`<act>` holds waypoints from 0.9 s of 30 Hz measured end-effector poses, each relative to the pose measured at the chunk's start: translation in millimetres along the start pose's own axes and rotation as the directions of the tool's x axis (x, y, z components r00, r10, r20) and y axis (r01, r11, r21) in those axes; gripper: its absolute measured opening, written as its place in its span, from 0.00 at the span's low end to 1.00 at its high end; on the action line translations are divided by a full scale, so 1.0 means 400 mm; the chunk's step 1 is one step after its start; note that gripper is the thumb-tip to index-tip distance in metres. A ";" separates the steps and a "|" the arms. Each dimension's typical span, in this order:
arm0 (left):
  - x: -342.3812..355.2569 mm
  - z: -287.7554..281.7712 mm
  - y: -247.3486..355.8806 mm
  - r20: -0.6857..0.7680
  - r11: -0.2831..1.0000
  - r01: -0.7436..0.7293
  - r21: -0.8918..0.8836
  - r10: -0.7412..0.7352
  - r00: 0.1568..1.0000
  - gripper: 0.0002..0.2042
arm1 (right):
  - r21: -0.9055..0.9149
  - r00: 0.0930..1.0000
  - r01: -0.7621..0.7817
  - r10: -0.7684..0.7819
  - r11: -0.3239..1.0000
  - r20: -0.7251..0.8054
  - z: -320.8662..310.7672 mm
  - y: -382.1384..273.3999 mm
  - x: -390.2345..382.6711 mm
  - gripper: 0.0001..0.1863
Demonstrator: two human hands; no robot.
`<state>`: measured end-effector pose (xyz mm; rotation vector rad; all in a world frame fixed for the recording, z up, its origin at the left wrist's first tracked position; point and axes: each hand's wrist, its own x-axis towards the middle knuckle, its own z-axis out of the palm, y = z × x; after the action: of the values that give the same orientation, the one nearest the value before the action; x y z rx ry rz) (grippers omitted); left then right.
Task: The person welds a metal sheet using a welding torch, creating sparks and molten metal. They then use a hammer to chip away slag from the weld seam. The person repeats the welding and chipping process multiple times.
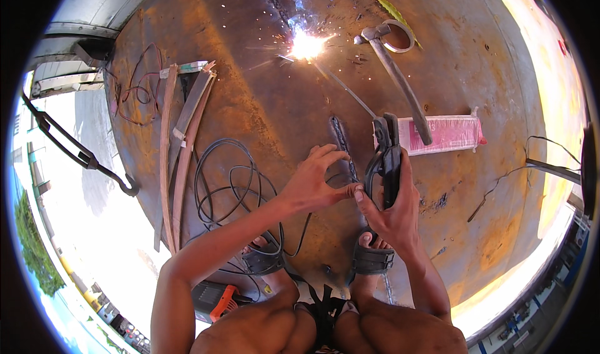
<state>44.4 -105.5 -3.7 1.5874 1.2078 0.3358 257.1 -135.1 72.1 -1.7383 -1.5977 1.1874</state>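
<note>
My right hand (394, 213) grips a black electrode holder (392, 154), with a thin welding rod (350, 90) reaching up from it to a bright, sparking arc (307, 44) on the rusty steel plate (269, 104). The glare hides the rod's tip. My left hand (315, 185) is beside it, fingers curved and apart, thumb at my right thumb; I see nothing held in it. A dark weld seam (339, 135) runs between the hands and the arc. A hammer (400, 82) lies to the right, its handle over a pink box (453, 135).
A metal ring (409, 35) lies by the hammer head. Wooden strips (169, 154) and coiled black cable (203, 185) lie at left, near a black-and-orange machine (225, 304). A dark turnbuckle (87, 157) is at far left. My sandalled feet (372, 260) rest on the plate.
</note>
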 end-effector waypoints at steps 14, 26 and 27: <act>0.002 -0.003 0.003 0.007 1.000 0.010 -0.012 -0.010 1.000 0.42 | 0.020 1.000 0.003 -0.003 1.000 -0.009 -0.001 -0.009 0.004 0.51; -0.004 0.013 0.000 0.000 0.998 0.044 0.049 -0.044 0.999 0.45 | 0.008 1.000 -0.009 0.009 1.000 -0.030 0.008 0.008 -0.018 0.53; -0.006 0.014 -0.004 -0.005 0.998 0.036 0.051 -0.036 0.999 0.45 | 0.010 1.000 -0.018 0.018 1.000 -0.023 0.008 0.007 -0.018 0.53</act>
<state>46.6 -110.6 -6.5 1.6071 1.2554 0.2864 256.2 -143.3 70.2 -1.7573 -1.5634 1.1774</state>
